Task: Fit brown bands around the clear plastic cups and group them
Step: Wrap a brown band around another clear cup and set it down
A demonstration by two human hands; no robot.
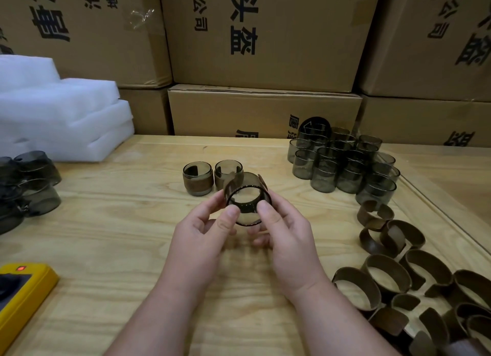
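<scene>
Fingers of both my hands curl round one clear smoky cup [247, 196], which I hold tipped on its side above the wooden table [132, 236], its open mouth facing me; my left hand [204, 233] pinches the rim with thumb and forefinger, my right hand [281, 230] presses its thumb on the near rim while the other fingers wrap underneath. A brown band [261, 181] sits partly round the far end of this cup, its ends sticking out loose. Going from the left edge: a yellow device [24, 292] with a small red light lies near the table's corner, dark cups [32, 185] pile up beyond it, and white foam sheets [58, 111] are stacked behind those. Just past my hands stand two banded cups [198, 180] side by side (touching or nearly so, I cannot tell which), upright. To the right, bare cups [342, 167] stand stacked in a tight cluster, and nearer me loose brown bands [393, 273] lie scattered as open curls, some overlapping. Cardboard boxes [265, 36] printed with black characters wall off the back.
</scene>
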